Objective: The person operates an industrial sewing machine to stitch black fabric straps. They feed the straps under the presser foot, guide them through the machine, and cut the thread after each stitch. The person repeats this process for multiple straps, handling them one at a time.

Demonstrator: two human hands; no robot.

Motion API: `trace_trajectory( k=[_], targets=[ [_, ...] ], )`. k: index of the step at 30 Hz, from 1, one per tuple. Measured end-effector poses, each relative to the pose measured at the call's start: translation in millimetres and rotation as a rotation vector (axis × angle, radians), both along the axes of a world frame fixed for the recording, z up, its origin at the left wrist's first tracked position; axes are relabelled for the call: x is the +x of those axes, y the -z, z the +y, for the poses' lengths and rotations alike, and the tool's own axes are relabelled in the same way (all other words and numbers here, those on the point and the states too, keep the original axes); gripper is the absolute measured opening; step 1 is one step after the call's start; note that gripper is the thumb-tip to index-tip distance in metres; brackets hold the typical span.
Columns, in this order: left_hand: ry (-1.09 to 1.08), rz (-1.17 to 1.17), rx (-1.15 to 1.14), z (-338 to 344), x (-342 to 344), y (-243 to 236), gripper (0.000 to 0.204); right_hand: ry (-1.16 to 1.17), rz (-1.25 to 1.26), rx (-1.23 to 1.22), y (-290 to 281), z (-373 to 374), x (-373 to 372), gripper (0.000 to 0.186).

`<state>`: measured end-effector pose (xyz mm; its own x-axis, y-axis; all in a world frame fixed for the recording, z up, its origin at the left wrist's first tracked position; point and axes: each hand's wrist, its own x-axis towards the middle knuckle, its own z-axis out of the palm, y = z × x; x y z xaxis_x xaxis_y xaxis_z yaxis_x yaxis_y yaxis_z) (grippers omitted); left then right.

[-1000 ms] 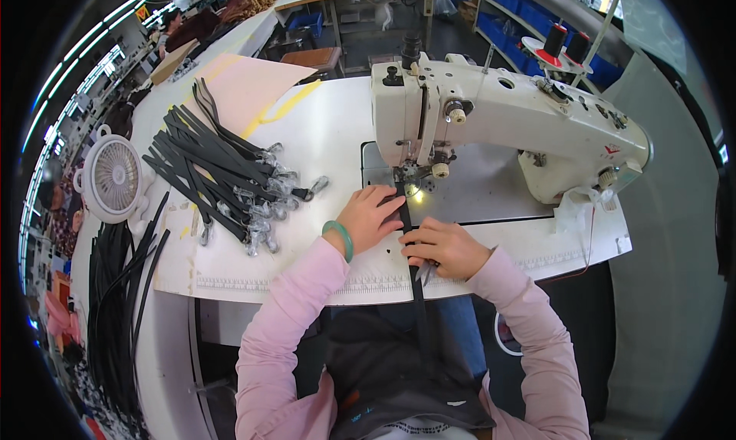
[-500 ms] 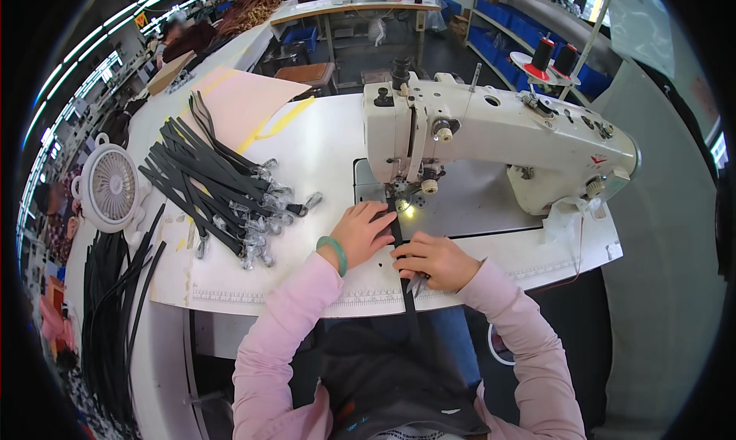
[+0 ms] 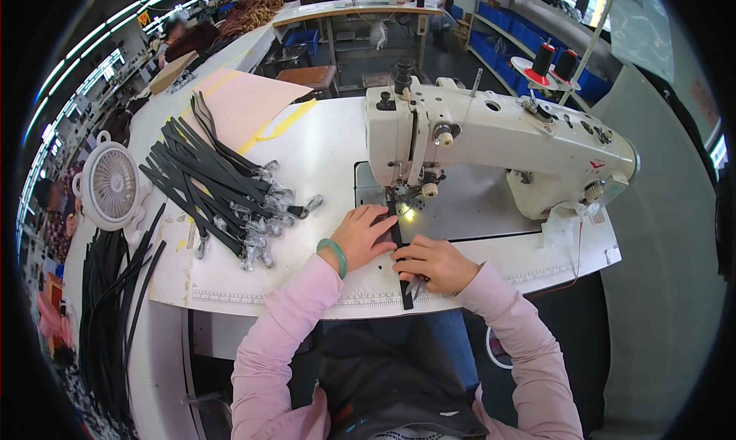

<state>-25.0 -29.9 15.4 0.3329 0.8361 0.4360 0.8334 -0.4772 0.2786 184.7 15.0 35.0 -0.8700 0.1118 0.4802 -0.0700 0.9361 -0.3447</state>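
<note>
A narrow black strap (image 3: 405,293) runs from under the needle area of the white sewing machine (image 3: 468,126) toward the table's front edge, where it ends. My left hand (image 3: 359,241), with a green bangle at the wrist, lies with fingers spread, their tips pressing the strap's left side close to the needle. Lower down, my right hand (image 3: 437,264) is closed, its fingertips at the strap's right edge. From under its palm pokes a pointed metal tool that looks like thread snips (image 3: 417,285), mostly hidden. A small lamp (image 3: 409,213) glows beside the needle.
To the left lies a pile of black straps (image 3: 207,179) with plastic-wrapped ends. A white fan (image 3: 113,181) and loose black strips (image 3: 103,310) sit farther left. Behind is pink sheet material (image 3: 245,95). Thread spools (image 3: 543,60) stand at the back right.
The strap has slid away from me toward the needle: its tail hung past the table's front edge and now ends about at that edge. Both hands keep nearly the same place.
</note>
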Motion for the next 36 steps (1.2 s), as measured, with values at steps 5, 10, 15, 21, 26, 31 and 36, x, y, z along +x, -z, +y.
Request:
trace_trajectory(
  k=[5, 10, 15, 21, 26, 31, 36],
  targets=[
    [-0.002, 0.009, 0.0, -0.4, -0.3, 0.1, 0.048, -0.003, -0.001, 0.004, -1.2, 0.2, -0.5, 0.021],
    [0.0, 0.004, -0.009, -1.2, 0.9, -0.9, 0.048, -0.002, 0.01, 0.005, -1.9, 0.0, -0.8, 0.022],
    [0.002, -0.006, -0.007, -2.2, 0.2, -0.4, 0.049, -0.001, -0.019, 0.01, 2.6, 0.7, -0.9, 0.029],
    [0.003, 0.009, -0.01, -1.1, -0.9, 2.9, 0.05, 0.008, -0.056, 0.022, 2.4, 1.1, -0.3, 0.039],
    [-0.002, 0.001, -0.003, -1.0, -1.1, 6.8, 0.051, 0.008, -0.085, 0.021, 0.8, 1.0, 0.1, 0.039],
    [0.004, -0.039, 0.035, 2.9, -2.7, 9.4, 0.041, 0.034, -0.019, 0.034, -1.1, -0.9, -2.2, 0.027],
    [0.011, -0.039, 0.122, 8.9, -1.5, 10.7, 0.02, 0.098, 0.052, 0.089, -3.1, -0.3, 4.0, 0.02]
  ],
)
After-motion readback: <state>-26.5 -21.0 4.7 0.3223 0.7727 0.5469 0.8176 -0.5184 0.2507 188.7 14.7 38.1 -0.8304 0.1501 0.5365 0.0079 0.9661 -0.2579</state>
